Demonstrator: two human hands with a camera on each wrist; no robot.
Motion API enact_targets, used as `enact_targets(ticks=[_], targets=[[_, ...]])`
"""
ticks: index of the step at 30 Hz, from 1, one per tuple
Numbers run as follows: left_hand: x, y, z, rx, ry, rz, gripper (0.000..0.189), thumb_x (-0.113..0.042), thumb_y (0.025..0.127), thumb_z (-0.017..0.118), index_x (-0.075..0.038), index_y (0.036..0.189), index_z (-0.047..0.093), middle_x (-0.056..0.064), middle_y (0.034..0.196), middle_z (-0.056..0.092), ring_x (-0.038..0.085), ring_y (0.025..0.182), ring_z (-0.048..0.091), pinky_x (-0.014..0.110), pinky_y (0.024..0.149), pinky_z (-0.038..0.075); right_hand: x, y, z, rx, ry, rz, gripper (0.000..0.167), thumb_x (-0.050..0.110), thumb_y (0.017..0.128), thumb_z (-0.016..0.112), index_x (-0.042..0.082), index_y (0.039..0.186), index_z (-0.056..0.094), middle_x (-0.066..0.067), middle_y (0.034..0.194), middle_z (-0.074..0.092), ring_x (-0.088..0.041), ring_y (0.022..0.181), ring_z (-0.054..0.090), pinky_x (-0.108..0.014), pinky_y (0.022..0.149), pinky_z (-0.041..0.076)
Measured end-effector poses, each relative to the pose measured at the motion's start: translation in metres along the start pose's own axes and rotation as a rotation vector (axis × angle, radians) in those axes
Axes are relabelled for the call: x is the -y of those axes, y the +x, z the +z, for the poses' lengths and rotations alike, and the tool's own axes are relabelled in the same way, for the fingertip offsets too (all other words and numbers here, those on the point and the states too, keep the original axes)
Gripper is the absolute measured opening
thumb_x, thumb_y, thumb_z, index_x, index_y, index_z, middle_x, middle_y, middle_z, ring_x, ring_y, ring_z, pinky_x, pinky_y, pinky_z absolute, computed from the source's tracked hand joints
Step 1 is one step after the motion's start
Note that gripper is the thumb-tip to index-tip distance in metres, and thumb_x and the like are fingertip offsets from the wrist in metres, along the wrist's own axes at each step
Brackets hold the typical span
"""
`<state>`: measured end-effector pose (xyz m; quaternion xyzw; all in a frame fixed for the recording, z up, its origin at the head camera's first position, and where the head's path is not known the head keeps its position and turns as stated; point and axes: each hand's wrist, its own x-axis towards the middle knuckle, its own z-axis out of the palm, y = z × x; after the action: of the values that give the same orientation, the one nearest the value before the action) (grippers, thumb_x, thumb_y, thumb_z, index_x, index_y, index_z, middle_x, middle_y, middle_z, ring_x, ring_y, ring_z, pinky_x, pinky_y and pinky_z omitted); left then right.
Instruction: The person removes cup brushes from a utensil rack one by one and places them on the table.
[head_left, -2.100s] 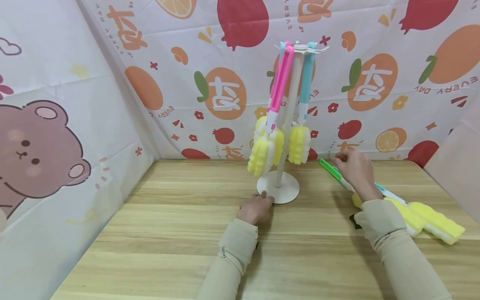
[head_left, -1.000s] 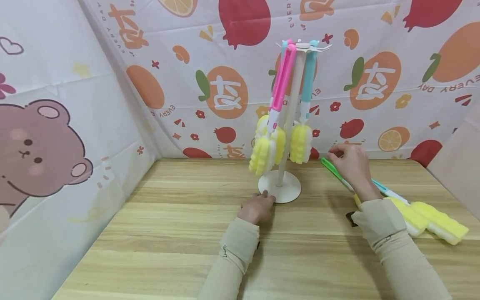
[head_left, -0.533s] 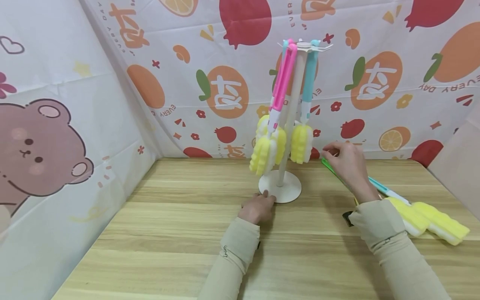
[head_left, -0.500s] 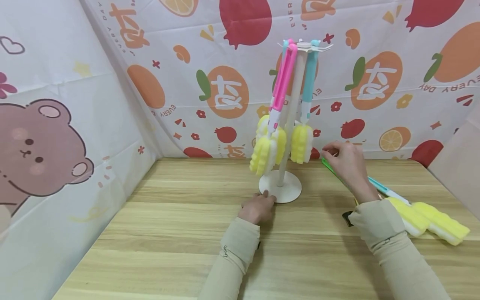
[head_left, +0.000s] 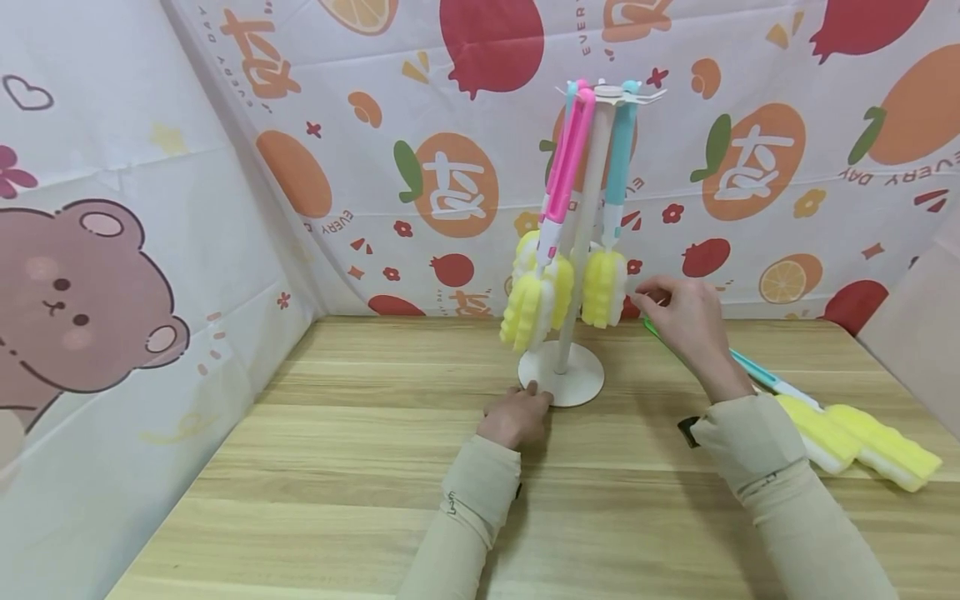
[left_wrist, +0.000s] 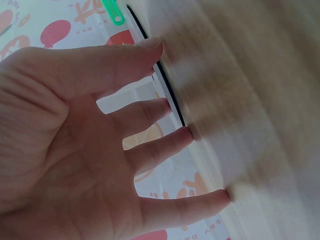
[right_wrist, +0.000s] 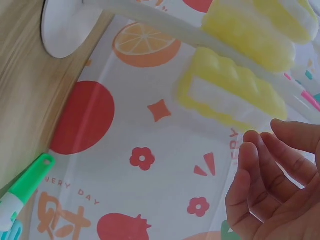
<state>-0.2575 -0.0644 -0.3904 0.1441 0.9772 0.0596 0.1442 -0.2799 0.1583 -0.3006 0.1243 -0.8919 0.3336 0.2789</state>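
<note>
A white stand [head_left: 581,385] holds several hanging sponge brushes, including a pink-handled brush [head_left: 567,158] and a teal-handled brush [head_left: 619,154] on its right. My left hand [head_left: 516,415] touches the near-left rim of its round base. In the left wrist view its fingers are spread, with the thumb at the base's edge. My right hand [head_left: 686,325] is raised close to the right of the teal brush's sponge [head_left: 602,289]. Its fingers are loosely bent around nothing in the right wrist view. Beneath it lies a green-handled brush [right_wrist: 31,177], largely hidden in the head view.
Right of my right hand, a teal-handled brush [head_left: 757,368] lies on the wooden table [head_left: 337,492]. Two yellow-and-white sponge heads [head_left: 888,446] overlap beside my sleeve. A fruit-printed cloth [head_left: 360,208] stands along the back, and a bear-printed cloth [head_left: 90,292] along the left.
My right hand has moved left, from over the lying brushes toward the stand, and covers more of the green brush. My left hand has stayed at the base; the hanging brushes look the same.
</note>
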Motion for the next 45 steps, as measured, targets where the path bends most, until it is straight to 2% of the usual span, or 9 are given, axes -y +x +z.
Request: enact_targets(ticks=[12,22,28,33,39,45], targets=[[0.002,0.001,-0.001,-0.006,0.002,0.002,0.041,-0.013,0.099,0.061,-0.017,0.139,0.060,0.010,0.157,0.042,0.033,0.134,0.046,0.066,0.086,0.050,0.009,0.004,-0.002,0.011,0.042,0.007,0.014,0.007,0.095,0.070,-0.004,0.100,0.077,-0.018,0.083,0.072,-0.030,0.073,0.061,-0.036,0.065,0.046],[0.003,0.000,-0.001,-0.010,0.010,-0.005,0.041,-0.012,0.098,0.062,-0.017,0.138,0.060,0.009,0.154,0.045,0.032,0.132,0.048,0.067,0.085,0.050,0.015,0.004,0.002,0.059,0.127,0.041,0.017,0.009,0.096,0.070,-0.004,0.106,0.076,-0.019,0.094,0.073,-0.028,0.080,0.060,-0.020,0.063,0.045],[0.002,0.000,-0.001,-0.006,0.014,-0.001,0.041,-0.013,0.099,0.060,-0.017,0.140,0.060,0.010,0.156,0.043,0.033,0.135,0.046,0.068,0.087,0.049,0.019,0.005,0.003,0.072,0.180,0.048,0.017,0.007,0.097,0.070,-0.006,0.106,0.075,-0.020,0.094,0.072,-0.028,0.078,0.059,-0.016,0.061,0.045],[0.001,-0.001,-0.002,-0.017,0.014,0.005,0.038,-0.014,0.102,0.056,-0.017,0.140,0.060,0.010,0.156,0.044,0.033,0.135,0.047,0.069,0.087,0.049,0.023,0.006,0.005,0.063,0.232,0.028,0.017,0.005,0.096,0.070,-0.007,0.107,0.074,-0.021,0.093,0.072,-0.030,0.077,0.065,-0.012,0.061,0.048],[-0.001,-0.002,-0.002,-0.014,0.015,0.003,0.040,-0.012,0.100,0.059,-0.017,0.140,0.060,0.010,0.155,0.044,0.033,0.135,0.047,0.069,0.087,0.049,0.028,0.006,0.007,0.094,0.283,0.040,0.018,0.006,0.097,0.070,-0.007,0.108,0.073,-0.021,0.091,0.071,-0.034,0.074,0.066,-0.013,0.062,0.051],[-0.001,-0.001,-0.002,-0.010,0.018,0.002,0.042,-0.011,0.099,0.061,-0.017,0.140,0.059,0.009,0.155,0.045,0.032,0.135,0.047,0.068,0.087,0.049,0.031,0.008,0.008,0.080,0.316,0.034,0.017,0.008,0.098,0.069,-0.006,0.106,0.074,-0.020,0.087,0.070,-0.022,0.064,0.060,-0.017,0.058,0.052]])
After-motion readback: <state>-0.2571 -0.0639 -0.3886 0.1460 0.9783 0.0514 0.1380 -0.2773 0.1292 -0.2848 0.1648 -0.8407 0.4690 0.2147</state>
